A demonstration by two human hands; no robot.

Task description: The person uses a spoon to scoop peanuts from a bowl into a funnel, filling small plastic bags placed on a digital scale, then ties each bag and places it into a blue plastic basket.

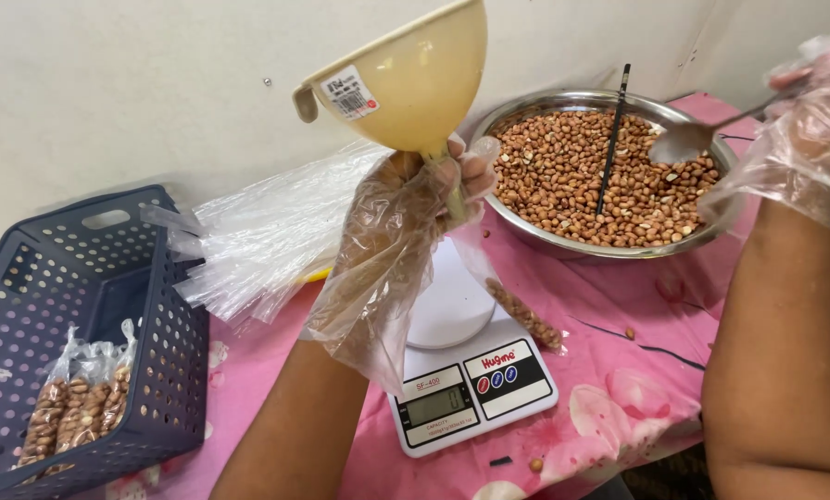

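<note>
At the centre of the frame, a cream plastic funnel [406,79] is gripped at its spout by the left hand [406,222], which is closed around it inside a loose clear glove; a narrow clear bag [517,310], partly filled with peanuts, is held to the spout and trails down to the right across a white kitchen scale [471,384]. The funnel's long axis is seen tilted, its mouth turned toward the upper left.

At the upper right, a metal spoon [688,139] is pinched by the gloved right hand [804,120], the bowl of the spoon hanging just over the peanuts [582,181] in a wide steel bowl [609,243]. The funnel mouth lies to the left of the spoon and above it. The right hand is nearer the bowl. The peanuts are seen as small, reddish-brown and skinned, some split. A black stick [612,139] rests in them.
</note>
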